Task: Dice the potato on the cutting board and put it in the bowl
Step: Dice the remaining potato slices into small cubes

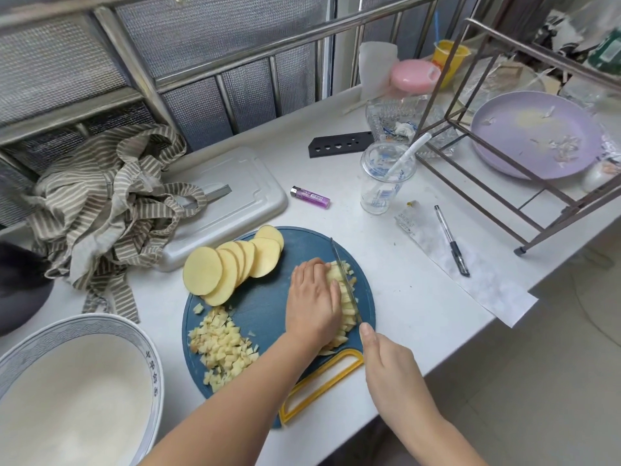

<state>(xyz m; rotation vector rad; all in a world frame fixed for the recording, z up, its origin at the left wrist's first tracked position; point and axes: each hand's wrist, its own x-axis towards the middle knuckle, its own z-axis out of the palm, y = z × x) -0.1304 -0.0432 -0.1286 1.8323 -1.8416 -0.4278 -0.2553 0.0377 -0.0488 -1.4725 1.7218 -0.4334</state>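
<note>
Knife (346, 280) amid potato strips (340, 292) on board (265, 297)

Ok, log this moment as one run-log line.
phase: dicing; left hand: holds pale potato strips on round blue cutting board; right hand: grips steel knife, blade in strips; white ceramic bowl: no potato

Only illegible characters on bowl (150, 364)

A matt blue plastic cutting board (265, 307) with a glossier yellow plastic handle (322, 381) lies on a smooth white countertop (403, 297) at lower centre. The cut potato (232, 264) shows pale, smooth, moist-looking faces; the knife (344, 280) has a thin bare-metal blade. At lower left shines a glazed ceramic bowl (77, 398). Striped woven cloth (100, 203) crumples at left; upper right, a clear plastic cup (383, 183), a dull metal rack (480, 191) and a matt lilac plate (537, 136).
</note>
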